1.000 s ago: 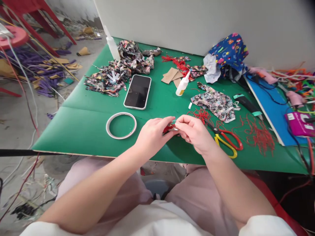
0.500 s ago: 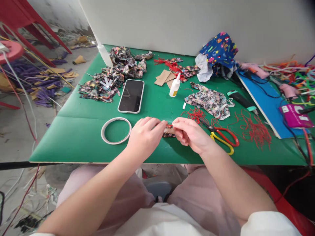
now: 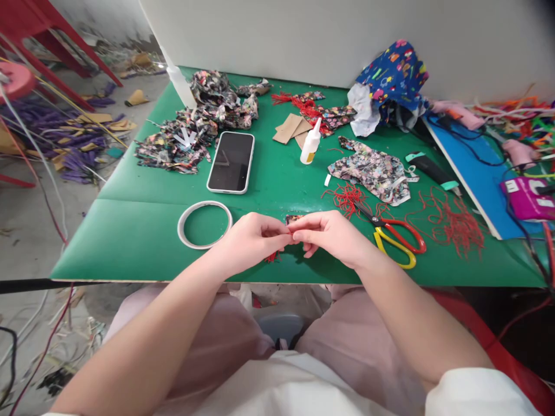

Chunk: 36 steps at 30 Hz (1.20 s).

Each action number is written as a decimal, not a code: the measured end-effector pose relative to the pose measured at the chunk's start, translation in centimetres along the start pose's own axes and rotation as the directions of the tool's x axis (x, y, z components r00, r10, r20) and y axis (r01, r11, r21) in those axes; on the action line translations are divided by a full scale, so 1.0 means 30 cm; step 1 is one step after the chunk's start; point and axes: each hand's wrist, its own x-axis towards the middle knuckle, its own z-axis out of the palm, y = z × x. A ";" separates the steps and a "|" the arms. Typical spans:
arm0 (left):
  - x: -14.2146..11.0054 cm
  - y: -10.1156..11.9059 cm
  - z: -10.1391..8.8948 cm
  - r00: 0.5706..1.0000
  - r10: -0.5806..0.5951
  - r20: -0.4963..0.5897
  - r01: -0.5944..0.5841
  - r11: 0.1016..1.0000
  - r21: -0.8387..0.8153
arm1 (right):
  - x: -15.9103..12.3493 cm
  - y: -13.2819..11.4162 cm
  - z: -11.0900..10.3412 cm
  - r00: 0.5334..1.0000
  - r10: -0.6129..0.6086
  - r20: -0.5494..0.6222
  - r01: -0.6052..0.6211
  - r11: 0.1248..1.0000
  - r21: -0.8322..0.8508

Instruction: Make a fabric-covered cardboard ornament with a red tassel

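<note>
My left hand [image 3: 251,240] and my right hand [image 3: 332,234] meet fingertip to fingertip above the near edge of the green table [image 3: 139,231]. Both are closed in a pinch on a red tassel cord [image 3: 273,255], whose end hangs below my left fingers. A small floral fabric piece [image 3: 293,219] lies on the table just behind the fingertips. The red and yellow scissors [image 3: 396,237] rest right of my right hand. A white tape ring [image 3: 204,224] lies left of my left hand.
Behind lie a phone [image 3: 231,161], a glue bottle [image 3: 311,143], cardboard bits [image 3: 290,128], floral fabric scraps [image 3: 199,127], a floral piece [image 3: 373,170], red threads [image 3: 453,222], blue fabric [image 3: 392,75], a blue board [image 3: 470,173] and a pink device [image 3: 526,197].
My hands have drawn closer to the table's near edge and now pinch the red cord between them. The small floral piece they held lies on the table behind them.
</note>
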 end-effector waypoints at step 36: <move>0.034 -0.057 -0.019 0.910 0.410 -0.063 -0.240 0.645 0.725 | 0.016 0.018 -0.012 0.961 -0.208 -0.183 0.084 0.847 -0.524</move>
